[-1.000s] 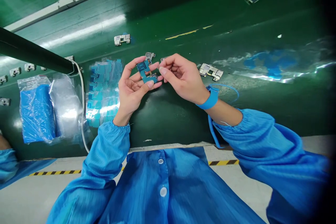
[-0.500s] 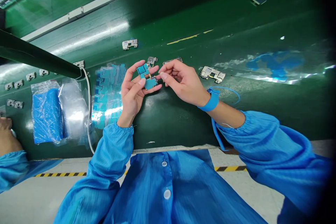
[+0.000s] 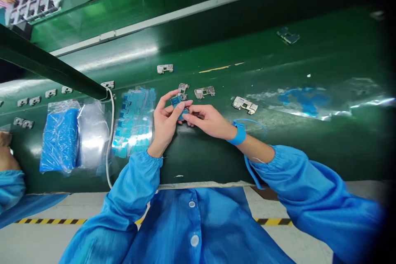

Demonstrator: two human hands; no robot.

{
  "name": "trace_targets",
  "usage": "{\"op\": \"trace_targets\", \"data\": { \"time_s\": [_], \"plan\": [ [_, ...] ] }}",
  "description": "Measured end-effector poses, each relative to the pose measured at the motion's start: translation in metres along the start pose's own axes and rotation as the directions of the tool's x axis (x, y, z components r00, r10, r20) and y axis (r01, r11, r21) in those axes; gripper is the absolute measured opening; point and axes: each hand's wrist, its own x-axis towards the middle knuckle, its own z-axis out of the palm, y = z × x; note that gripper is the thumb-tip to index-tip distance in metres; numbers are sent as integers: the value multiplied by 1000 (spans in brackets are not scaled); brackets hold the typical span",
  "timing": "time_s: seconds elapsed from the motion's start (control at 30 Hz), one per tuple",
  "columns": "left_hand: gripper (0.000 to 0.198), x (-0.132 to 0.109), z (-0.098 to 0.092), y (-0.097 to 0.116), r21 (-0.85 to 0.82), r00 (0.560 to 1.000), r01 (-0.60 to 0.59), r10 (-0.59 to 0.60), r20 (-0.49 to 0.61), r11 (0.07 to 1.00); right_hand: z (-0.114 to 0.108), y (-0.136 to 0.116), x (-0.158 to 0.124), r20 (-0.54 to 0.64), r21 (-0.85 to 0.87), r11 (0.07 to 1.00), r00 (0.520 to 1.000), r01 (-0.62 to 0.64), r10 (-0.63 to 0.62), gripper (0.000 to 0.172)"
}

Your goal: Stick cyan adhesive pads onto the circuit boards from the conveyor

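Note:
A small circuit board [image 3: 175, 100] with a bright blue face is held in my left hand [image 3: 165, 123], the thumb lying across it and the fingers behind. My right hand [image 3: 210, 121] is closed in a pinch at the board's lower right edge, and both hands partly cover it. Just beyond my fingertips lies a bare grey circuit board [image 3: 183, 88]. Another board [image 3: 204, 92] rests to its right, and a paler board [image 3: 245, 105] lies farther right. Around my right wrist is a blue wrist strap [image 3: 238, 133] with a coiled cord.
Sheets of blue film pieces [image 3: 134, 123] lie left of my hands, beside a white cable [image 3: 110, 144] and a bagged blue pack [image 3: 60, 140]. A dark post [image 3: 55, 66] slants over the green bench. Another person's hand [image 3: 6, 152] is at far left. Several boards lie beyond.
My right hand has moved in against the blue-faced board, and my left thumb now crosses it. The board is more covered than before. The camera view has shifted.

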Motion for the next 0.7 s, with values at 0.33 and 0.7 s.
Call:
{"op": "trace_targets", "data": {
  "time_s": [0.33,0.7],
  "plan": [
    [48,17,-15,6,-104,980,-39,18,-198,994,-81,11,146,-293,-520,804,945,-287,148,44],
    [41,19,-8,-2,-61,950,-127,103,-294,990,-41,-11,214,-168,-581,794,981,-177,97,22]
  ]
}}
